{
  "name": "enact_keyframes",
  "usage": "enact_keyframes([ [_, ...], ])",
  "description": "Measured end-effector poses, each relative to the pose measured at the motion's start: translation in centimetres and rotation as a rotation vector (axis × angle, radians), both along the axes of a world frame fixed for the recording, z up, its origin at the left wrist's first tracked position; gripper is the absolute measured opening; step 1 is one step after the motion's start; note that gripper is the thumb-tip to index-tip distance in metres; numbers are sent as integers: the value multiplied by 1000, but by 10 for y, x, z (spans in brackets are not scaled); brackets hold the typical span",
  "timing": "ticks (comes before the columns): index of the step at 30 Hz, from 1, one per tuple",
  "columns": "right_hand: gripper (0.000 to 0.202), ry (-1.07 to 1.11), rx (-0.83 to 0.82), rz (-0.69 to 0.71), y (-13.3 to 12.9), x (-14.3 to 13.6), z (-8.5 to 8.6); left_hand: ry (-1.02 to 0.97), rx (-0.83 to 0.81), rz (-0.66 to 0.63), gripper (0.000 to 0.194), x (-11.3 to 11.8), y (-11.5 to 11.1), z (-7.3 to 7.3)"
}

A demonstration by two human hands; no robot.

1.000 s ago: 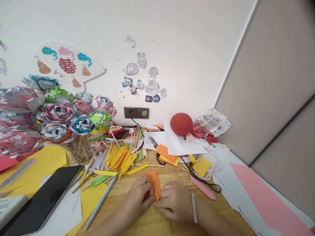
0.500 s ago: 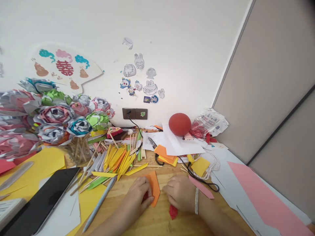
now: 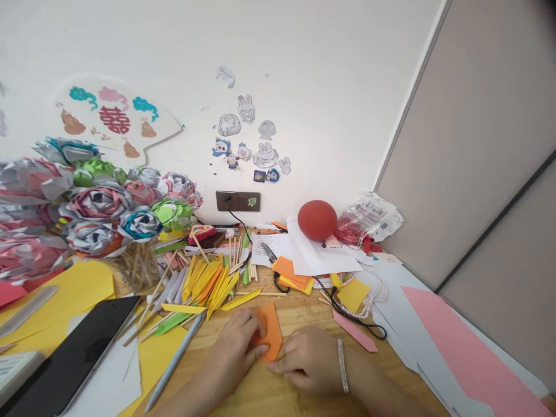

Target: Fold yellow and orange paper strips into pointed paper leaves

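Observation:
A folded piece of orange paper lies on the wooden table in front of me, its right side coming to an angled point. My left hand holds its left side, with thumb and fingers closed over the edge. At the lower corner of the paper, my right hand is curled, thumb and forefinger pinched together at the edge. A bracelet circles the right wrist. To the right of that hand lies a pink paper strip. Folded yellow paper pieces are heaped beyond the left hand.
Paper flowers crowd the left back. A phone and a grey pen lie at left. Wooden sticks, orange paper squares, a red balloon, a black cord and a pearl string spread behind.
My right hand has moved down and left to the lower corner of the orange paper. The small red piece that showed beneath it is now out of sight. My left hand shifted slightly.

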State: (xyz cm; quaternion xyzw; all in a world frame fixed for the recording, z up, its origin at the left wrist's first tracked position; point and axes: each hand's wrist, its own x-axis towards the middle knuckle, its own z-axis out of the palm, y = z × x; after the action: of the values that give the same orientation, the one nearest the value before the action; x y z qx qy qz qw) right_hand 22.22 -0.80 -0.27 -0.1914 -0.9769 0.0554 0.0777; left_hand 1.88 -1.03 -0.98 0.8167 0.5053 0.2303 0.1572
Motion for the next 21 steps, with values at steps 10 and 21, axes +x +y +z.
enact_keyframes([
  [10, 31, 76, -112, -137, 13, 15, -3, 228, 282, -198, 39, -32, 20, -10],
  [21, 33, -43, 75, -491, 28, 27, 6, 268, 269, -375, 39, -5, -20, 10],
])
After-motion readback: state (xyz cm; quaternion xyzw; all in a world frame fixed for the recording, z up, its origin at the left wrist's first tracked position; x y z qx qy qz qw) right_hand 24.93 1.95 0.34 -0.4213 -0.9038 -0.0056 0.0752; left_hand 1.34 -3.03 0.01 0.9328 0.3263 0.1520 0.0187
